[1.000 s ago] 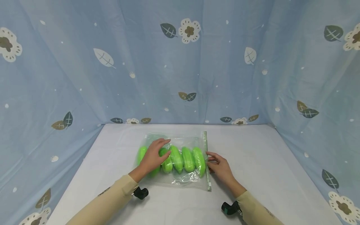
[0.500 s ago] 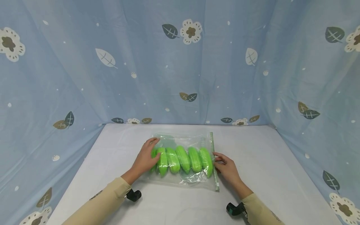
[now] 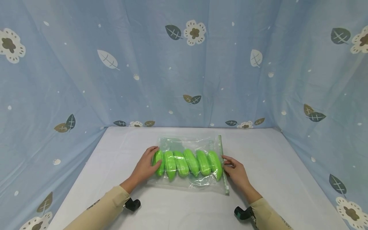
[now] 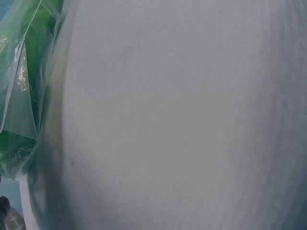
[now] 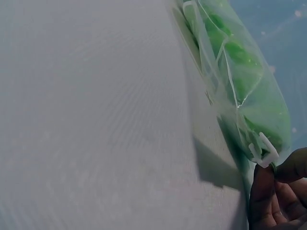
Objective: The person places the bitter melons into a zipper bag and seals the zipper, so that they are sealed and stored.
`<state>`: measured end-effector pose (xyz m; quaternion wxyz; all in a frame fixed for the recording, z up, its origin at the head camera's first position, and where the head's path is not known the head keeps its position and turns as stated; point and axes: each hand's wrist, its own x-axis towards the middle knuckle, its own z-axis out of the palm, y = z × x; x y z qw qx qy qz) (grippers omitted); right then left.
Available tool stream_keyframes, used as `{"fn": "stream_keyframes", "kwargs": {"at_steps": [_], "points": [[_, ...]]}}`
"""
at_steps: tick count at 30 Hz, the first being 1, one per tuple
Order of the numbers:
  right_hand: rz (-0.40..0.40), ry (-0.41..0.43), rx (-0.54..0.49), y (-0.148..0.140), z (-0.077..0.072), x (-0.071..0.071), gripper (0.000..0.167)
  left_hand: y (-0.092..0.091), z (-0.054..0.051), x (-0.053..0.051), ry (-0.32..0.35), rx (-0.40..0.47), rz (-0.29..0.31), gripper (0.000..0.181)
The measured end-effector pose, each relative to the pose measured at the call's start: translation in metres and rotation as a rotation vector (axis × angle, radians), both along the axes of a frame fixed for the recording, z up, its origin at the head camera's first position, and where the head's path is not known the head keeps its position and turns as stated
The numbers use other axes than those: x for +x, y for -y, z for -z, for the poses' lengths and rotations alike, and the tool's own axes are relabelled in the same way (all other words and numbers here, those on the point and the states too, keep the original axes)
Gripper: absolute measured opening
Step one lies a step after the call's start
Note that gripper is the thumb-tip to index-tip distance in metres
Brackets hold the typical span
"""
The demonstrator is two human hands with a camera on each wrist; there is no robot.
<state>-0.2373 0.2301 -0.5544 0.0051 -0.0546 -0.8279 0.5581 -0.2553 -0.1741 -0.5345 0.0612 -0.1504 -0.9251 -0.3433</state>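
A clear zip bag (image 3: 187, 184) lies flat on the table, holding a row of several bright green, banana-shaped pieces (image 3: 191, 162). Its green-edged zip strip (image 3: 221, 148) is on the right side. My right hand (image 3: 235, 172) pinches that strip between thumb and fingers; the right wrist view shows the pinch just below a white slider (image 5: 265, 151). At the bag's left end rests my left hand (image 3: 145, 166), fingers fairly straight, thumb over the leftmost green piece (image 3: 159, 163). In the left wrist view only the bag's end (image 4: 24, 86) shows clearly.
A white cloth covers the table (image 3: 178, 212). Behind it and at both sides hangs a blue curtain (image 3: 161, 80) with flowers and leaves. Black camera mounts stick out from the left wrist (image 3: 133, 204) and the right wrist (image 3: 243, 213).
The bag has slid to the right with my right hand at its strip. My left hand has drawn back leftward from above the green pieces to the bag's left end, uncovering the row.
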Motion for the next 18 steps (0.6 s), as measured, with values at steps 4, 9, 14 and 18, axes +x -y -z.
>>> {"fn": "stream_keyframes", "kwargs": {"at_steps": [4,9,14,18], "points": [[0.011,0.004,0.01,-0.0025,-0.0005,0.0014,0.047,-0.0024,0.0018,0.0019,-0.001,0.011,0.007,0.062],[0.03,0.017,0.008,-0.0051,0.0,0.0025,0.048,-0.0052,0.0013,0.0042,0.003,0.024,0.009,0.062],[0.039,0.016,0.025,-0.006,-0.0008,0.0031,0.048,-0.0071,0.0022,0.0061,-0.003,0.026,0.018,0.061],[0.05,0.012,0.055,-0.0064,-0.0018,0.0034,0.047,-0.0087,0.0043,0.0065,-0.016,0.021,0.024,0.061]]}}
